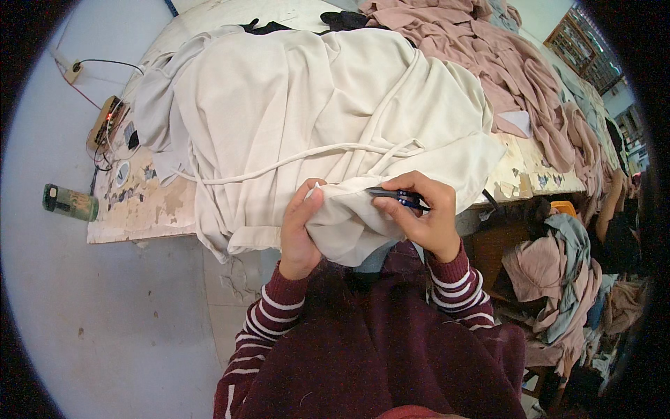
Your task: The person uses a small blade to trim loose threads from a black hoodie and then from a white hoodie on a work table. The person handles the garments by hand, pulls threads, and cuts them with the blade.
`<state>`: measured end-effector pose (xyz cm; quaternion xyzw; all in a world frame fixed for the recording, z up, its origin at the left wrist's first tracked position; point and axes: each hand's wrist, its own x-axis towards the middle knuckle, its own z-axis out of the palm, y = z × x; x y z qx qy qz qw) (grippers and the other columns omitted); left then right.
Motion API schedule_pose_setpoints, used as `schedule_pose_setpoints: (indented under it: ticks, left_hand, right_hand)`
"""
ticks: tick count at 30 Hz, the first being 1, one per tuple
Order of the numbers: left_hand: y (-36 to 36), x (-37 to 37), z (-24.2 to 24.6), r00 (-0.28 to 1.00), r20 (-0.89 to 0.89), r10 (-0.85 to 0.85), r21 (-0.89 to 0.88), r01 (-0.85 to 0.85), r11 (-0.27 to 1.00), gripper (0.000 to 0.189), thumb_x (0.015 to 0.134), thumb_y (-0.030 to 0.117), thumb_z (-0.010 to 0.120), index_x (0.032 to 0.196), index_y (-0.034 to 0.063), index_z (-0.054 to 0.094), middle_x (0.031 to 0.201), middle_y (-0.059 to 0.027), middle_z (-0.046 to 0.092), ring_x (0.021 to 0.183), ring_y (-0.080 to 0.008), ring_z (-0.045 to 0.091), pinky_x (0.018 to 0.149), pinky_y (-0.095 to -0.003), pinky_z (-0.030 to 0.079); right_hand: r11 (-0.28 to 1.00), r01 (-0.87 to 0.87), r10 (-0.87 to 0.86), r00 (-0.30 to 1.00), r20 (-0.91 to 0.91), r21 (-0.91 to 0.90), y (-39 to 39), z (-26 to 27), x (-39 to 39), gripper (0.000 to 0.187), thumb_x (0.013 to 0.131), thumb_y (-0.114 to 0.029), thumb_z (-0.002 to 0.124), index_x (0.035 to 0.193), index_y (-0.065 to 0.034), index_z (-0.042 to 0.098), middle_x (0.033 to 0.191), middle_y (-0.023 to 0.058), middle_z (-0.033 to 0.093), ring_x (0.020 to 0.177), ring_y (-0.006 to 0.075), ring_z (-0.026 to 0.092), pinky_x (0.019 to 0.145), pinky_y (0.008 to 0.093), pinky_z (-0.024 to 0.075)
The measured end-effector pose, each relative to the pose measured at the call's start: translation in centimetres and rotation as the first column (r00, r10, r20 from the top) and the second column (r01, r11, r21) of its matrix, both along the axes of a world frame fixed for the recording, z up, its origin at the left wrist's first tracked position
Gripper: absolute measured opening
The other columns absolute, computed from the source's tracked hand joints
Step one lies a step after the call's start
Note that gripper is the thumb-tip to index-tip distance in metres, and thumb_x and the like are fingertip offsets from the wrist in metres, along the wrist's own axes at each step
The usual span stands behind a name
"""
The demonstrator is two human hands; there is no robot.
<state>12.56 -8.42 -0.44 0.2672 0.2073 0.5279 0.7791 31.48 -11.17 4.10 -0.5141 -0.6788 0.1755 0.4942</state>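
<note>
A cream fabric garment (251, 105) with long thin fabric ties covers the near part of the worktable and hangs over its front edge. My left hand (302, 230) pinches a seamed edge of the cloth between thumb and fingers. In my right hand (424, 209) is a small pair of dark thread snips (400, 197), pointing left, with the blades against the same edge. A fold of the cloth droops between the two hands. Whether the blades are parted cannot be told.
The worn wooden table (152, 214) carries pink cloth (471, 47) at the back right and black cloth (345, 21) behind. A power strip (104, 123) with cables and a glass bottle (70, 202) are at left. Fabric piles (539, 267) and a person's arm (611, 209) are at right.
</note>
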Motion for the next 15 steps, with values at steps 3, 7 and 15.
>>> schedule_pose_setpoints:
  ticks: [3, 7, 15]
  left_hand:
    - [-0.01, 0.03, -0.02, 1.000, -0.010, 0.014, -0.008, -0.014, 1.000, 0.020, 0.092, 0.021, 0.052, 0.104, 0.0048, 0.050, 0.094, -0.0055, 0.060, 0.086, -0.0121, 0.058, 0.076, -0.0251, 0.048]
    - [-0.05, 0.08, 0.15, 1.000, 0.001, -0.002, -0.011, 0.002, 1.000, 0.020, 0.092, 0.021, 0.052, 0.104, 0.0047, 0.050, 0.093, -0.0054, 0.060, 0.085, -0.0122, 0.059, 0.076, -0.0249, 0.048]
    - [-0.02, 0.03, 0.15, 1.000, 0.020, -0.007, 0.004, 0.007, 1.000, 0.019, 0.092, 0.019, 0.052, 0.104, 0.0041, 0.050, 0.093, -0.0057, 0.060, 0.085, -0.0122, 0.059, 0.076, -0.0248, 0.048]
  right_hand:
    - [0.999, -0.018, 0.016, 0.999, 0.049, 0.047, 0.09, 0.08, 0.01, 0.018, 0.072, -0.020, 0.076, 0.081, -0.0063, 0.068, 0.069, 0.0085, 0.066, 0.058, 0.0202, 0.065, 0.053, 0.0272, 0.0478]
    - [0.995, -0.034, 0.021, 0.990, 0.137, 0.090, 0.17, 0.27, -0.13, 0.018, 0.071, -0.021, 0.076, 0.080, -0.0071, 0.068, 0.068, 0.0076, 0.066, 0.056, 0.0208, 0.064, 0.051, 0.0276, 0.0468]
    - [0.997, -0.056, 0.051, 0.995, 0.088, 0.061, 0.20, 0.17, 0.04, 0.019, 0.072, -0.017, 0.076, 0.085, -0.0054, 0.068, 0.071, 0.0066, 0.067, 0.060, 0.0169, 0.065, 0.056, 0.0262, 0.0485]
